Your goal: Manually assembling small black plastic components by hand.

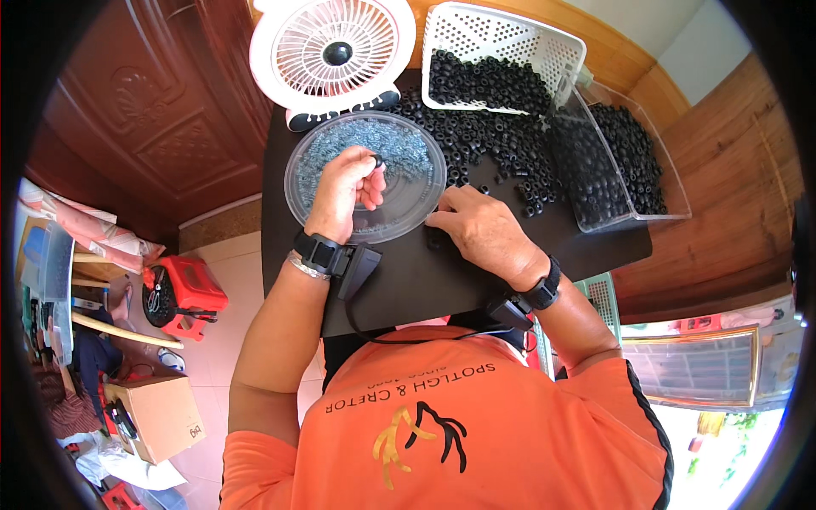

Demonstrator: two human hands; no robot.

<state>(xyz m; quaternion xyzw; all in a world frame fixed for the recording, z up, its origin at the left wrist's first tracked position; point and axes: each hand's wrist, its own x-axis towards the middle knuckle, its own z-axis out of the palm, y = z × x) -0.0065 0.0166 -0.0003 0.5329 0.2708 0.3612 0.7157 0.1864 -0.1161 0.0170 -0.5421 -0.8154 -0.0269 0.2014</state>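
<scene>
While the right hand (489, 229) bends its fingertips toward the dark table (391, 289), and whether they grip anything I cannot tell, the left hand (344, 191) pinches a small black piece (378, 161) over a round clear tray (410, 208) of pale blue bits (374, 134). Beyond lie loose black rings (501, 149), then a clear bin (671, 217) and a white perforated basket (510, 36) holding more, and a white fan (337, 53).
</scene>
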